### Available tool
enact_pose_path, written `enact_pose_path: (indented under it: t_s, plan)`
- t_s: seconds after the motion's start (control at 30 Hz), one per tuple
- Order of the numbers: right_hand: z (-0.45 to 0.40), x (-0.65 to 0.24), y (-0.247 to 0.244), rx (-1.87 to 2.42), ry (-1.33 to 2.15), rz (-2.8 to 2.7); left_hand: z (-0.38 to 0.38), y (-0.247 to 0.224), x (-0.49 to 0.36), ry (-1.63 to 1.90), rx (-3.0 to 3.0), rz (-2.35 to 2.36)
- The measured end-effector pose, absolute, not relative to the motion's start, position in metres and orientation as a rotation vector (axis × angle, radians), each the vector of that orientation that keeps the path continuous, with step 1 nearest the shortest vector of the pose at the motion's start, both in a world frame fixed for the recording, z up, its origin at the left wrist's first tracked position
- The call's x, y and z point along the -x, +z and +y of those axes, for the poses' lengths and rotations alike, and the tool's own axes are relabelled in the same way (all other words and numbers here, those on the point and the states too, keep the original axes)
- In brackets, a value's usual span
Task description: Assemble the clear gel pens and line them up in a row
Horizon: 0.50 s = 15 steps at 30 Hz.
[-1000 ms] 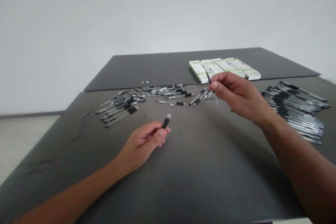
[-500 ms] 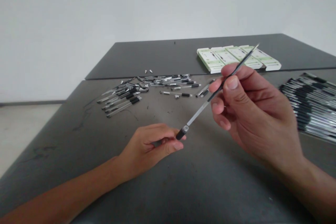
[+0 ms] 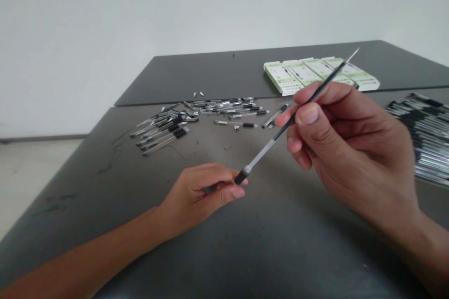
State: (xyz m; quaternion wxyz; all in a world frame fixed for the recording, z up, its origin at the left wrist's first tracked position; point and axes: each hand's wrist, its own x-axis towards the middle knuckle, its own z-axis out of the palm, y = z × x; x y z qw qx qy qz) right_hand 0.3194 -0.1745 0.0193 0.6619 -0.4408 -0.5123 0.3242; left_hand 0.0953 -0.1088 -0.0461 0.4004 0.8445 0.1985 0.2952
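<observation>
Meeting end to end, an ink refill [image 3: 263, 152] and a pen barrel [image 3: 241, 176] are held above the worktop [image 3: 119, 177]; whether the refill enters the barrel's mouth cannot be told. From there the refill slants up, its tip between 1 and 2 o'clock. The right hand [image 3: 351, 149] has a narrow grip, thumb and forefinger pinching the refill near mid-length. The left hand [image 3: 206, 191] closes its grip around the barrel, mostly hidden by the fingers.

Clock positions, read from the barrel: at 10 o'clock, a fanned pen cluster [image 3: 166, 141]; at 11, 2 small tips [image 3: 201, 94]; at 12, scattered pens [image 3: 245, 115]; at 1, white-and-green boxes [image 3: 280, 74]; at 3, a dense pen row [image 3: 431, 154], partly behind the right hand.
</observation>
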Motion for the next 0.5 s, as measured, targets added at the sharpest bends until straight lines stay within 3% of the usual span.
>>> enact_pose_path:
  t_s: [0.2, 0.4, 0.5]
  plan:
    - [-0.178, -0.325, 0.010, 1.102, 0.553, -1.355, -0.109, -0.048, -0.094, 0.718, -2.138, 0.558]
    - [-0.171, -0.334, 0.004, 1.054, 0.624, -1.539, -0.108, -0.047, -0.093, 0.725, -2.108, 0.599]
    - [-0.163, -0.359, 0.015, 1.153, 0.381, -1.360, -0.108, -0.051, -0.092, 0.740, -2.107, 0.627]
